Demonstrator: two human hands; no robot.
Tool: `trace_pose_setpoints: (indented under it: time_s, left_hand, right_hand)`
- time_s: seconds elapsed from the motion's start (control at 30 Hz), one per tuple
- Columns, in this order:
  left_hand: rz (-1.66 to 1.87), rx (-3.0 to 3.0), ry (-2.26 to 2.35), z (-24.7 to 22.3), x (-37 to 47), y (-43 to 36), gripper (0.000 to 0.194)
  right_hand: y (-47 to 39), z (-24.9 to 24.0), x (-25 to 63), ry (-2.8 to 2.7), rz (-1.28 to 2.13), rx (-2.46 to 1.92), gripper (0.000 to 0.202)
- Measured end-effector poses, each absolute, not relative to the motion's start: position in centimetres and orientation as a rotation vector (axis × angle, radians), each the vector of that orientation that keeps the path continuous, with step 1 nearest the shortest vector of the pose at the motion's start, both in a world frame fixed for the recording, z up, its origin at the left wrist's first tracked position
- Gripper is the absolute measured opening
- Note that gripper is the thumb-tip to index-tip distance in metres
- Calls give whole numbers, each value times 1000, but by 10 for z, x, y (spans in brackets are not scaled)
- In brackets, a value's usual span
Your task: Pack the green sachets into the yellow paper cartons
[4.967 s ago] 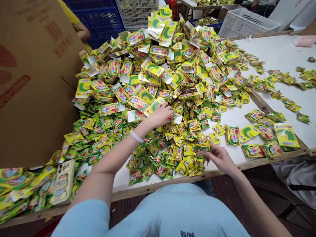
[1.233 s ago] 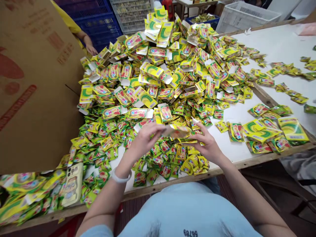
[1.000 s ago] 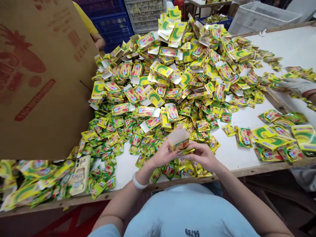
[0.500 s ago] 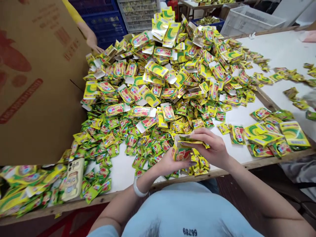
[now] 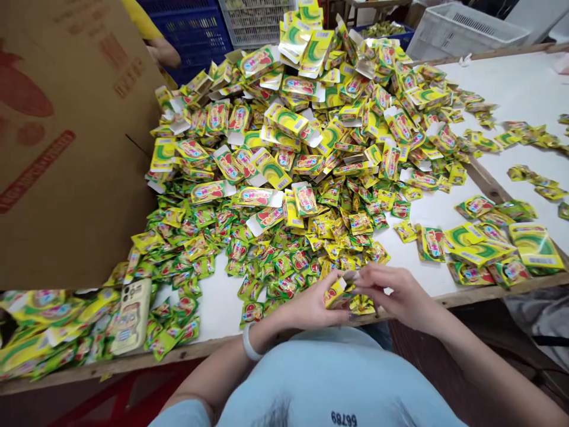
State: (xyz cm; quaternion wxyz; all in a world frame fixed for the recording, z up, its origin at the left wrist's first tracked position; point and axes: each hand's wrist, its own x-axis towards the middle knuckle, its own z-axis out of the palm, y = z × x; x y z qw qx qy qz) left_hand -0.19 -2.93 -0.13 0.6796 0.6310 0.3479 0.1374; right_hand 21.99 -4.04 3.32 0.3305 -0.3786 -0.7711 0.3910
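Observation:
My left hand (image 5: 316, 303) is wrapped round a small yellow box (image 5: 334, 293) near the table's front edge. At the box's open end, my right hand (image 5: 391, 292) has its thumb and fingers pinched by a pale flap; whether anything else is between them is hidden. Beyond both hands rises a big heap of yellow fruit-print boxes (image 5: 280, 118), many with white flaps open. Small green and yellow packets (image 5: 284, 267) spread in front of the heap.
A large brown carton (image 5: 80, 148) stands at the left, with a person's arm (image 5: 164, 52) behind it. A phone (image 5: 133, 317) lies among packets at front left. More boxes (image 5: 480, 243) lie at the right. Crates (image 5: 466, 29) stand behind the white table (image 5: 524, 83).
Both hands are lower, with the box turned in my left hand. The packets that my right hand held at the box no longer show. The other person's arm has drawn back from the heap.

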Motion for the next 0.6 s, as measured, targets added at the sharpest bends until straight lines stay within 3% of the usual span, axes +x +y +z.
trace_pose_setpoints:
  time_s: [0.13,0.23,0.37,0.43,0.5,0.6]
  left_hand:
    - [360,1389,719,-8,8,-36,79]
    - [424,1527,741,-13,6,-30,84]
    - [628,2043,1246,-25,-23,-2,29]
    - [565,2243,1572,-35,-41,13,29]
    - [387,2355,1754,-44,-54,22,42]
    - [207,2383,1796,-52,-60,26,46]
  right_hand:
    - [-60,15,214,-2016,1150,-997,20]
    - [-67,4,238,-1944,1042,-1191,20]
    - [-63,-7,328,-1721,518,-1757,25]
    - [-54,-9,365,-1647,99,-2188,32]
    - [-39,-11,378,-1659,-220,-2393,37]
    - [-5,-26,356,-1947,-298,-2333,38]
